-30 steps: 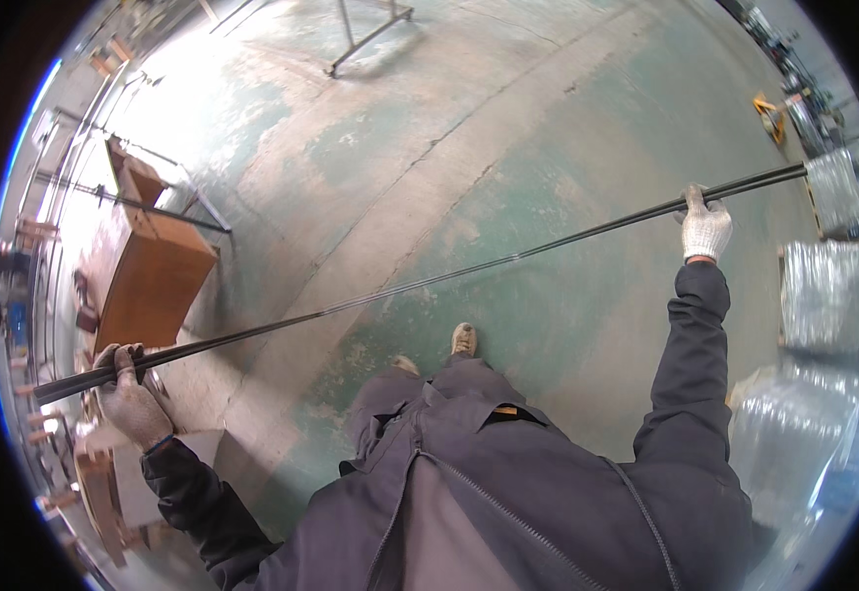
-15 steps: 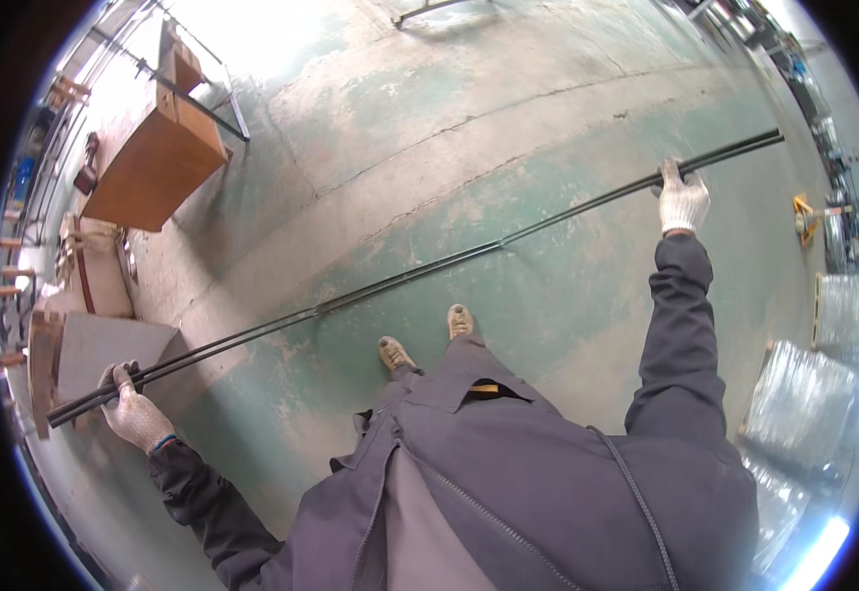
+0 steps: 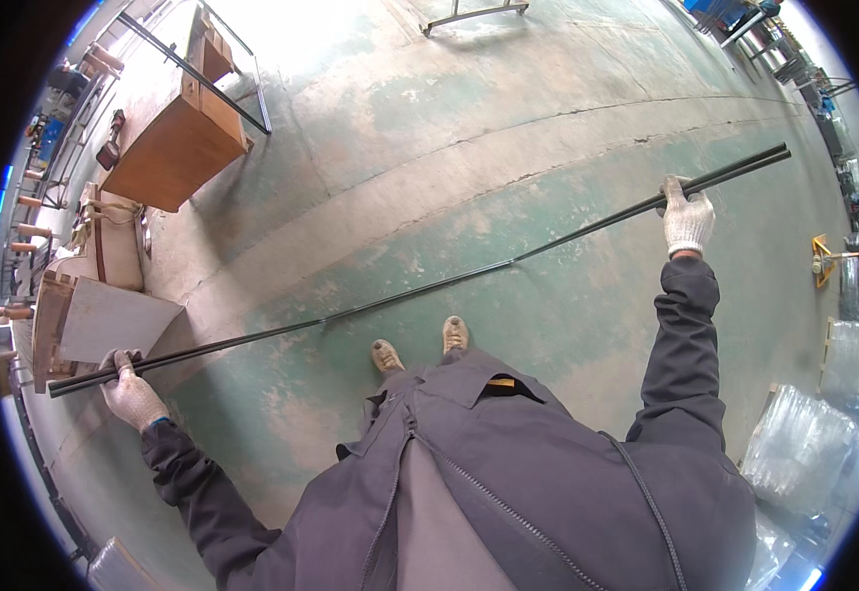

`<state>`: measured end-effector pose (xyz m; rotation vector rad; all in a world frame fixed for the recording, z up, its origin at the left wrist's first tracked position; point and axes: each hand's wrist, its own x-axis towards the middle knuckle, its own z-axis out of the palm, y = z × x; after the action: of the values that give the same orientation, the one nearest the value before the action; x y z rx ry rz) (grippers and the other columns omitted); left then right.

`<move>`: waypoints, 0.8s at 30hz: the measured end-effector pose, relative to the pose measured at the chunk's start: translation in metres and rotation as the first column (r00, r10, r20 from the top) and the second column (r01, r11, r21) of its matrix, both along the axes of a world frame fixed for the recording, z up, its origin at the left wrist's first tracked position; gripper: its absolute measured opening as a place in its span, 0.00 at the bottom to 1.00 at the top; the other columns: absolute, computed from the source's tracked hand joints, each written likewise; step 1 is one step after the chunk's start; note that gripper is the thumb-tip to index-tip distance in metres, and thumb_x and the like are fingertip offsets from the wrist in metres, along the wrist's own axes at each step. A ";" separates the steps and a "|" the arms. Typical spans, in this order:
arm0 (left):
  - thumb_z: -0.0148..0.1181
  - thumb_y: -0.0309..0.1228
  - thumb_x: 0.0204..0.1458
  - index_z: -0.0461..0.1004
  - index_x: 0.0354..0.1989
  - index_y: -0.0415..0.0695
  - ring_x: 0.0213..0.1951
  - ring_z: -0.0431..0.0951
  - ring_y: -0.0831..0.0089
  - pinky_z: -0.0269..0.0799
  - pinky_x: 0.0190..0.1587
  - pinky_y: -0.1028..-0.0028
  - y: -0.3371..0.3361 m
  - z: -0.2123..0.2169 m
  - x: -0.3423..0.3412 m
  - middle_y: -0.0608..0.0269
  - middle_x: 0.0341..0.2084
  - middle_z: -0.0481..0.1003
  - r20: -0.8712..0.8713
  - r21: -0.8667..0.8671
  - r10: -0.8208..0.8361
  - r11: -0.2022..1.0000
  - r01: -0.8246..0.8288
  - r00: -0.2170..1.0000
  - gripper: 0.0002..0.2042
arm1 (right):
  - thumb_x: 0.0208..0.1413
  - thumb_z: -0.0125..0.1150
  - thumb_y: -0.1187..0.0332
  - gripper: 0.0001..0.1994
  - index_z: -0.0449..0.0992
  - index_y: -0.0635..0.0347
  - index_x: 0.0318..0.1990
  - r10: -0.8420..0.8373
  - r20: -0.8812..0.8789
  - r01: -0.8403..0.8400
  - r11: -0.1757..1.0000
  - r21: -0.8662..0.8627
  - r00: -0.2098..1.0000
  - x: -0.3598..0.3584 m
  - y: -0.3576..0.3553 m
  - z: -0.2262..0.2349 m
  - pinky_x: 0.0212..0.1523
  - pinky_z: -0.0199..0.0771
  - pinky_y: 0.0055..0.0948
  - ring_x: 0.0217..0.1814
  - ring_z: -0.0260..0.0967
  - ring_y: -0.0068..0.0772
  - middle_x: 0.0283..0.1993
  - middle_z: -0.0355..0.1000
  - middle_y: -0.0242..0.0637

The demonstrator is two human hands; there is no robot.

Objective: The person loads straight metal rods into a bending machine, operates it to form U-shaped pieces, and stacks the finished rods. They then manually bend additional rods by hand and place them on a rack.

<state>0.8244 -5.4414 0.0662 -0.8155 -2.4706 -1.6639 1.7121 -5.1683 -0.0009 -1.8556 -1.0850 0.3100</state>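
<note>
A pair of long, thin dark metal bars (image 3: 418, 292) runs side by side across the view, bent around the middle. Near their left end, my left hand (image 3: 135, 394) in a whitish work glove is closed round them. The other gloved hand, my right hand (image 3: 688, 217), grips them a little short of the right end, which sticks out past the fingers. Both arms are spread wide, and the bars hang over the floor in front of my shoes (image 3: 456, 335).
At the left stand a brown wooden desk (image 3: 175, 148), a beige padded seat (image 3: 119, 246) and a grey-topped block (image 3: 119, 320). Film-wrapped stacks (image 3: 799, 443) and a yellow metal stand (image 3: 822, 260) line the right. A wheeled metal frame (image 3: 474, 14) stands far ahead on the worn green floor (image 3: 429, 197).
The left end of the bars has risen slightly, while the right end has dipped a little. The two bars now lie closer together in the middle. Both hands keep their grip.
</note>
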 end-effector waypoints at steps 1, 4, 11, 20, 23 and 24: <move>0.64 0.29 0.77 0.81 0.52 0.36 0.41 0.84 0.70 0.83 0.50 0.68 0.003 -0.003 0.002 0.60 0.39 0.83 0.005 -0.013 -0.012 1.000 0.012 1.000 0.07 | 0.66 0.78 0.61 0.12 0.91 0.61 0.45 -0.009 0.048 0.010 1.000 -0.015 0.999 0.001 0.001 0.000 0.38 0.87 0.34 0.36 0.86 0.27 0.34 0.87 0.35; 0.63 0.28 0.77 0.80 0.52 0.36 0.41 0.83 0.70 0.82 0.50 0.67 -0.001 -0.009 0.000 0.60 0.39 0.82 -0.012 0.040 0.013 0.999 -0.013 1.000 0.07 | 0.66 0.77 0.61 0.12 0.91 0.60 0.45 -0.027 0.132 0.034 0.998 -0.050 0.991 0.005 0.003 0.001 0.41 0.86 0.35 0.36 0.86 0.28 0.34 0.87 0.36; 0.60 0.31 0.79 0.80 0.53 0.33 0.44 0.85 0.68 0.83 0.54 0.67 -0.046 -0.034 -0.029 0.58 0.42 0.84 -0.079 -0.009 -0.020 1.000 0.019 0.997 0.10 | 0.69 0.75 0.58 0.13 0.90 0.59 0.46 0.010 0.087 -0.008 1.000 -0.025 0.996 0.002 -0.004 -0.001 0.43 0.85 0.41 0.36 0.86 0.34 0.37 0.88 0.42; 0.60 0.33 0.79 0.80 0.55 0.32 0.46 0.86 0.63 0.82 0.55 0.63 -0.059 -0.078 -0.085 0.53 0.44 0.85 -0.293 -0.169 -0.077 0.985 0.027 0.953 0.13 | 0.71 0.75 0.63 0.10 0.89 0.63 0.45 -0.016 0.048 0.010 0.992 0.124 0.999 0.000 -0.019 0.017 0.42 0.84 0.33 0.38 0.84 0.26 0.34 0.86 0.35; 0.62 0.33 0.76 0.84 0.51 0.38 0.46 0.87 0.60 0.83 0.52 0.62 -0.058 -0.074 -0.092 0.54 0.45 0.86 -0.505 -0.318 -0.057 0.940 -0.125 0.861 0.10 | 0.72 0.74 0.68 0.08 0.86 0.65 0.44 0.009 -0.054 0.006 0.965 0.262 0.998 0.005 -0.019 0.021 0.46 0.85 0.31 0.39 0.84 0.26 0.37 0.87 0.35; 0.63 0.32 0.73 0.86 0.50 0.43 0.45 0.87 0.58 0.83 0.49 0.62 -0.057 -0.069 -0.093 0.56 0.44 0.87 -0.753 -0.460 -0.167 0.826 -0.327 0.637 0.08 | 0.73 0.74 0.68 0.08 0.86 0.65 0.44 0.009 -0.047 0.003 0.966 0.257 0.999 0.005 -0.020 0.021 0.46 0.85 0.31 0.39 0.84 0.26 0.37 0.87 0.35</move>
<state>0.7317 -5.4982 -0.0025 -1.1216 -2.2266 -0.3043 1.7173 -5.1879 0.0200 -1.6075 -1.0429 0.2036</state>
